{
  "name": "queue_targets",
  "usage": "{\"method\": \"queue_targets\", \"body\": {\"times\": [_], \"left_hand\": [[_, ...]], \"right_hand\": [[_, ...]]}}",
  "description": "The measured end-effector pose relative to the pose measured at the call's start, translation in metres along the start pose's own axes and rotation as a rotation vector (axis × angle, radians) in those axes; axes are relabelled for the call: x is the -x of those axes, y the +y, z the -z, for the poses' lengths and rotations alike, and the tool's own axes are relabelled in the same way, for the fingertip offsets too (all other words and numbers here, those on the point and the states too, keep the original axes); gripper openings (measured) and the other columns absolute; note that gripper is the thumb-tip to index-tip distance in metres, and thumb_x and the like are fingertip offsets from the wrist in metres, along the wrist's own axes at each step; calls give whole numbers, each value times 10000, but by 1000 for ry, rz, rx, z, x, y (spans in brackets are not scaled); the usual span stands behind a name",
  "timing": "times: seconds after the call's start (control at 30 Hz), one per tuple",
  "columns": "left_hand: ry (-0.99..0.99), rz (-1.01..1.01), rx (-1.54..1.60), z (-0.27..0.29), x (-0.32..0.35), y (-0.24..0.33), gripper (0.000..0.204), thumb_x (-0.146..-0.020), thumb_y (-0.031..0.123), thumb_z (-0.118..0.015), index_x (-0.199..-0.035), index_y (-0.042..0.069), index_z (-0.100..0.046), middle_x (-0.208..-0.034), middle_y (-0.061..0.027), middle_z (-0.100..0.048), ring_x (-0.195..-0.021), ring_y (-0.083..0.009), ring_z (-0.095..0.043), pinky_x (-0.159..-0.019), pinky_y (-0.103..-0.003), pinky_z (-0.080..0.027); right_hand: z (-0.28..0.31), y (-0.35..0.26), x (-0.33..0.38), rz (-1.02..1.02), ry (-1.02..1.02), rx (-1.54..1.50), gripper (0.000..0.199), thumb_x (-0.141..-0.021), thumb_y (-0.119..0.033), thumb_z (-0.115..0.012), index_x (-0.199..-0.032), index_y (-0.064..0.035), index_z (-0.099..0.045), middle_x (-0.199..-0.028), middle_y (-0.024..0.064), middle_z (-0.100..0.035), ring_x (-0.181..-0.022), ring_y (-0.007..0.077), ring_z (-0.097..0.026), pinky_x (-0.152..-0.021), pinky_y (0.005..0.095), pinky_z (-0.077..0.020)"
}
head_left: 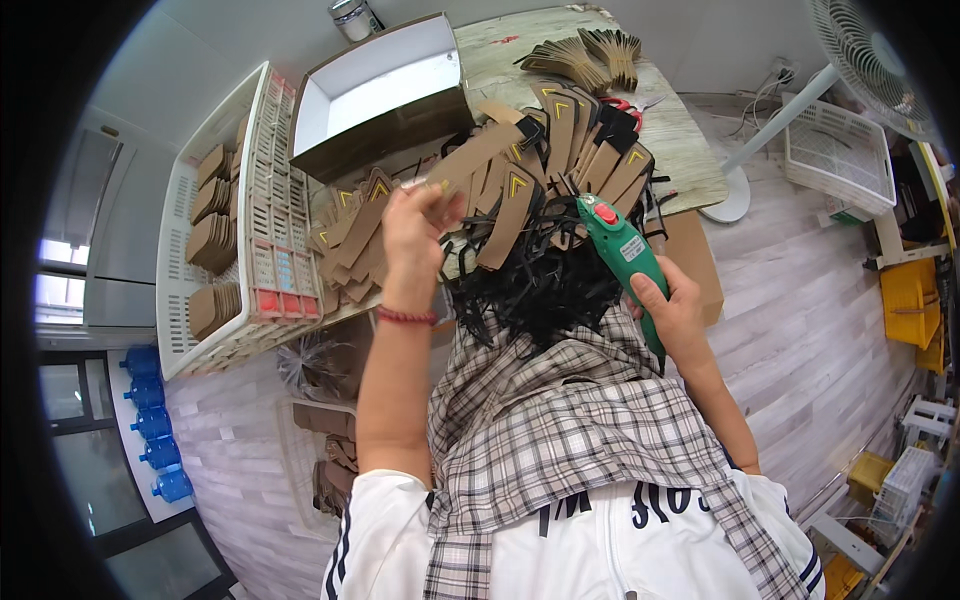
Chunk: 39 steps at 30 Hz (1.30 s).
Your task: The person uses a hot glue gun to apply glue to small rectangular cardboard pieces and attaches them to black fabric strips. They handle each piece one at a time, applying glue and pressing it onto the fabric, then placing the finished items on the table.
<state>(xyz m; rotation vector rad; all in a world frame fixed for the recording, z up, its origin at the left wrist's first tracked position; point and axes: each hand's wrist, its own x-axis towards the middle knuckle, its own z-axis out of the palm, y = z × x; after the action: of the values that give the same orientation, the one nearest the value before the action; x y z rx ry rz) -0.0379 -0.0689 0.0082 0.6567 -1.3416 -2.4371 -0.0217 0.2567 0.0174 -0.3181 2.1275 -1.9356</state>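
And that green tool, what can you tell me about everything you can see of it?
The green tool has a long, slim, plastic-looking body with a red button near its front end and a white label on its side. The right hand grips it toward the rear, thumb lying along the body. It slants, front end pointing up and left in the picture, over the right edge of the heap of black strands. Whether its tip touches anything, or it is switched on, I cannot tell.

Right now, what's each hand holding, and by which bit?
Left hand: a tan strip, by its near end. Right hand: a green power tool, by its rear body.
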Motion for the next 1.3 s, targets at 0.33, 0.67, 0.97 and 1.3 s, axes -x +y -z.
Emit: {"method": "queue_targets", "body": {"times": [0.33,0.67,0.97,1.3], "left_hand": [[-136,189,297,-34,60,-56,181,-857,11,-634,-1014,47,-552,-949,-70,-658,-833,-163,-629,-759,-316,-518],[-67,-14,357,-47,54,-57,196,-835,-48,-647,-984,32,-546,-892,-67,-650,-788,-160,-652,-663,-278,-567],[-107,-55,291,-50,54,-60,180,-857,-34,-622,-1009,38,-559,-945,-67,-648,-852,-166,-645,-702,-280,-560],[-98,-38,264,-50,53,-57,212,-808,-67,-669,-944,21,-532,-875,-79,-652,-765,-174,-660,-640,-296,-566]], "right_hand": [[-8,-2,14,-98,-55,111,328,-880,-284,-681,-1034,-1,-619,-679,3,-573,-594,59,-527,-532,230,-429],[-13,-6,20,-95,-73,166,334,-880,-289,-680,-1025,6,-620,-671,15,-573,-602,70,-518,-537,242,-421],[-13,-8,18,-112,-82,160,326,-880,-273,-678,-1031,8,-616,-670,13,-571,-600,70,-517,-538,242,-424],[-11,-9,16,-118,-108,118,322,-886,-273,-674,-1033,7,-612,-657,-3,-551,-578,55,-490,-516,232,-406]]}}
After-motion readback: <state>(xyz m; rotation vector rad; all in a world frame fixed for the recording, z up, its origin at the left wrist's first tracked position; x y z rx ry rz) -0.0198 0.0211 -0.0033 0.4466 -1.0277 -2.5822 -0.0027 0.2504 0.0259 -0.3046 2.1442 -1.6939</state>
